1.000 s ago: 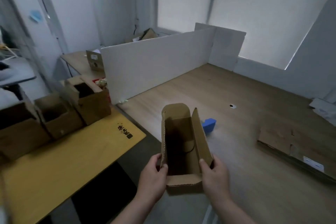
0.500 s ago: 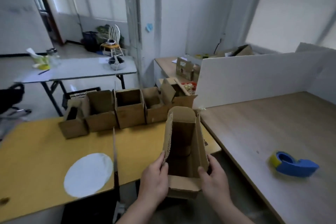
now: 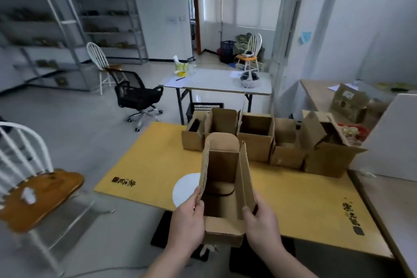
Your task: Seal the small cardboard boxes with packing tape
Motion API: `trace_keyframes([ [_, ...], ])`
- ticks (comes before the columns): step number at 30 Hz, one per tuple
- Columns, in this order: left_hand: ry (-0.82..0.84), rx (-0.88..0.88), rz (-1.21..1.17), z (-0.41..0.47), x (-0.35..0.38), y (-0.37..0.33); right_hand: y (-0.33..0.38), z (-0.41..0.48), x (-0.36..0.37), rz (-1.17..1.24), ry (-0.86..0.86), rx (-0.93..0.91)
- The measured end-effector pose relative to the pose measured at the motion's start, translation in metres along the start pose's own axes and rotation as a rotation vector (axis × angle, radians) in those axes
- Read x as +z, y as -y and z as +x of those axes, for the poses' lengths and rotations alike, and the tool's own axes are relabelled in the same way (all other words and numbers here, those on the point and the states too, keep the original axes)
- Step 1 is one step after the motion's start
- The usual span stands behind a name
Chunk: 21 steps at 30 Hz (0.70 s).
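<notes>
I hold a small open cardboard box [image 3: 222, 187] in the air in front of me, its flaps standing up and its inside empty. My left hand [image 3: 188, 220] grips its left wall, thumb inside the rim. My right hand [image 3: 261, 221] grips the right wall the same way. Beyond it, several more open cardboard boxes [image 3: 255, 140] stand in a row at the far edge of the yellow table [image 3: 316, 214]. No tape dispenser is in view.
A white round disc [image 3: 184, 189] lies on the yellow table behind my left hand. A wooden-seat white chair [image 3: 33, 189] stands at left, a black office chair [image 3: 137, 95] and a grey folding table [image 3: 216, 84] farther back. A white partition [image 3: 399, 133] rises at right.
My view has swung left from the wooden desk to the yellow table; the blue tape dispenser has left the frame. Both hands keep the same hold on the box.
</notes>
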<state>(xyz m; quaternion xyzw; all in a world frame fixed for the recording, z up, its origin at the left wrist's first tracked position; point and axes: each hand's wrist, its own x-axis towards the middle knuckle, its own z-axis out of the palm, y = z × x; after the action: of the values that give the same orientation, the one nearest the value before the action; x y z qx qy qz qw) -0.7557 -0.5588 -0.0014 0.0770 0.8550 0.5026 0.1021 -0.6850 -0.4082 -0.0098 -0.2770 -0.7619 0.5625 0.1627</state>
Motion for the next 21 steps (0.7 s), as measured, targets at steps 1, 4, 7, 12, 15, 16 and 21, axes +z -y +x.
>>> trace_keyframes([
  [1,-0.032,-0.029,0.006,0.003,-0.009,0.003,0.003,0.004,0.011,-0.007,0.034,-0.006],
  [4,-0.101,-0.06,0.004,0.015,-0.034,0.012,0.012,0.017,0.044,-0.035,0.119,-0.016],
  [7,-0.151,-0.066,-0.013,0.036,-0.055,0.022,0.019,0.036,0.075,-0.049,0.161,-0.017],
  [12,-0.214,-0.083,-0.021,0.089,-0.085,0.044,0.03,0.079,0.129,-0.065,0.203,-0.039],
  [15,-0.229,-0.093,-0.034,0.138,-0.107,0.059,0.04,0.113,0.171,-0.045,0.233,-0.037],
  [16,-0.231,-0.098,-0.042,0.158,-0.114,0.064,0.044,0.126,0.187,-0.042,0.235,-0.044],
  [21,-0.185,-0.093,-0.04,0.276,-0.158,0.092,0.063,0.201,0.275,-0.031,0.191,-0.052],
])
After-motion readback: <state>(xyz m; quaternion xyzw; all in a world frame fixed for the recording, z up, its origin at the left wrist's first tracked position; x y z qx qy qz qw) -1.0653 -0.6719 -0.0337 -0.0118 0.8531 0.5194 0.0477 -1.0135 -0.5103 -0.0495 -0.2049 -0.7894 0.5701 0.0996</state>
